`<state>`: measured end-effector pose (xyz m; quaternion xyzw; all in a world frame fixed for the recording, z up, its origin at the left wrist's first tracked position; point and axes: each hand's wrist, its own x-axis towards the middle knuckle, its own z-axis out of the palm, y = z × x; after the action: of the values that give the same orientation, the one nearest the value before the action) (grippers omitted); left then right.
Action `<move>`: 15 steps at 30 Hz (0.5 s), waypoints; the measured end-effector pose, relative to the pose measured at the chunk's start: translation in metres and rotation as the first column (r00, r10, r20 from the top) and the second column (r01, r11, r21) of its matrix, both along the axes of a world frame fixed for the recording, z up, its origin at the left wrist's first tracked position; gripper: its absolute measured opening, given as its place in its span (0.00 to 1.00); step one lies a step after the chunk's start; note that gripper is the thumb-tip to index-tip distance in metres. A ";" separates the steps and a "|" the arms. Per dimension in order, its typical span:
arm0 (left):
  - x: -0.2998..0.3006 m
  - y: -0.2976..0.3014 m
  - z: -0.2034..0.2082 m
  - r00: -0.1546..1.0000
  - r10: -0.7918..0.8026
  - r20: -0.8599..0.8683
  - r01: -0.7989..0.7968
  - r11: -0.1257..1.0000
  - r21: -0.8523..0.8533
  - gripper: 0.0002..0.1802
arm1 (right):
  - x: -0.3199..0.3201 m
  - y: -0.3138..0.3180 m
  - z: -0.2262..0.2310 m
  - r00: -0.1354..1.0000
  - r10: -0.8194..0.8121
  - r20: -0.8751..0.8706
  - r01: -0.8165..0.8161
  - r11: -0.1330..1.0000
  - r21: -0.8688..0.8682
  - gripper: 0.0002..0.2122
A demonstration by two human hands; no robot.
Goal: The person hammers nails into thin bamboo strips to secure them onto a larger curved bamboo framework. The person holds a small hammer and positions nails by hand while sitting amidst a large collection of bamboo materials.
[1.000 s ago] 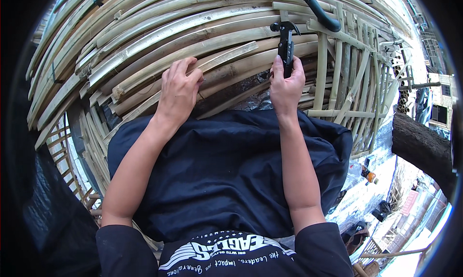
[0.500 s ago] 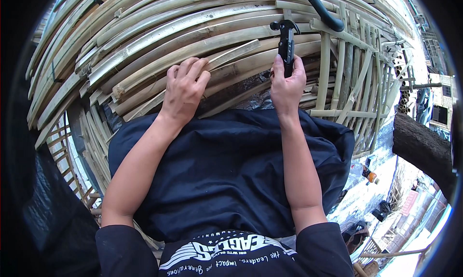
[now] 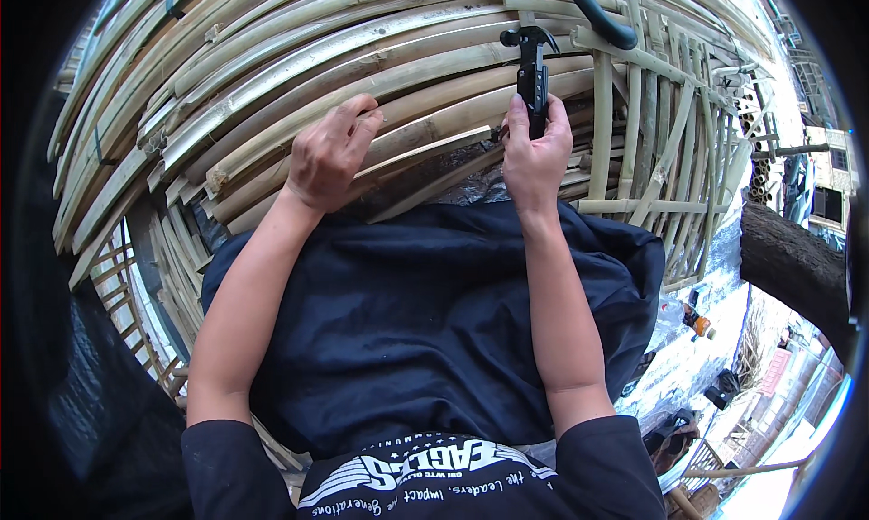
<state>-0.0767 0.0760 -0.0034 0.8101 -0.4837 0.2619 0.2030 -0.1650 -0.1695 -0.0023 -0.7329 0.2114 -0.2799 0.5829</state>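
- While the right hand (image 3: pixel 536 153) wraps tight around the black handle of a hammer (image 3: pixel 532 67), the hammer stands straight up, its head just past the fingertips, close to the bamboo strips (image 3: pixel 380 58).
- It is held that way, I think, so it can tap the strips.
- Just beside it, the left hand (image 3: pixel 328 153) lies on a strip with fingers curled, pressing it down.
- Both arms reach forward over a dark blue cloth (image 3: pixel 407 312).
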 end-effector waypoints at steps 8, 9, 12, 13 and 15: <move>-0.052 -0.027 -0.022 0.996 -0.052 -0.075 0.052 0.999 -0.004 0.07 | 0.000 -0.011 0.005 0.999 -0.037 0.018 0.035 0.996 0.077 0.11; -0.051 -0.028 -0.025 0.997 -0.069 -0.046 0.074 0.993 0.097 0.06 | 0.000 -0.011 0.005 0.999 -0.041 0.015 0.040 0.996 0.076 0.11; -0.039 -0.022 -0.042 0.997 0.014 0.074 -0.030 0.975 0.220 0.06 | 0.000 -0.008 0.006 0.999 -0.038 0.008 0.038 0.999 0.005 0.11; -0.039 -0.023 -0.044 0.993 0.017 0.119 -0.043 0.973 0.226 0.06 | -0.002 -0.008 0.006 0.999 -0.041 0.006 0.041 0.999 0.004 0.11; -0.039 -0.024 -0.048 0.990 0.018 0.142 -0.050 0.972 0.228 0.06 | -0.001 -0.008 0.008 0.998 -0.055 0.010 0.055 0.998 0.014 0.11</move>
<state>-0.1154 0.0520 -0.0516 0.8162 -0.5099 0.2628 0.0687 -0.1664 -0.1772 0.0056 -0.7213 0.2303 -0.2984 0.5811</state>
